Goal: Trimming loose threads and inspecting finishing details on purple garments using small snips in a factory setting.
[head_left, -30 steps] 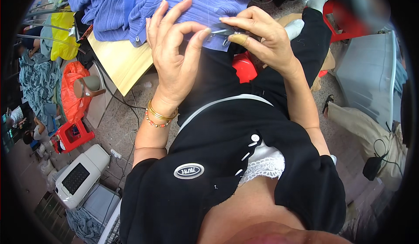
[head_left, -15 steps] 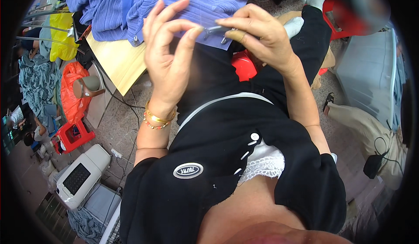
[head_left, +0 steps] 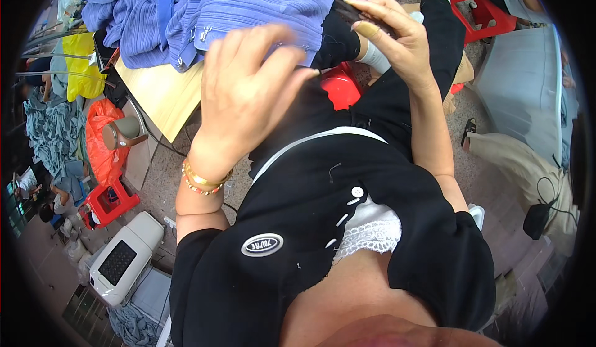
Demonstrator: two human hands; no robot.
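Note:
My right hand (head_left: 403,43) grips a small dark flat tool (head_left: 366,19) between thumb and fingers; its exact kind is hard to make out. My left hand (head_left: 245,92) is raised over the near edge of a ribbed periwinkle garment (head_left: 261,12). Its fingers are curled and smeared by motion, so whether anything is in them cannot be seen. On the garment, a metal clasp or pin (head_left: 205,33) shows just above my left fingers. Gold and beaded bracelets (head_left: 202,179) circle my left wrist.
The garment lies partly on a pale wooden board (head_left: 162,95). A red stool (head_left: 341,86) stands between my legs. To the left are an orange bag (head_left: 102,130), another red stool (head_left: 112,201) and a white machine (head_left: 127,257). A translucent bin (head_left: 521,86) stands at right.
My hands have moved apart, the right one going farther right with its tool. My left hand has turned its back upward and come out of its pinch near the garment edge.

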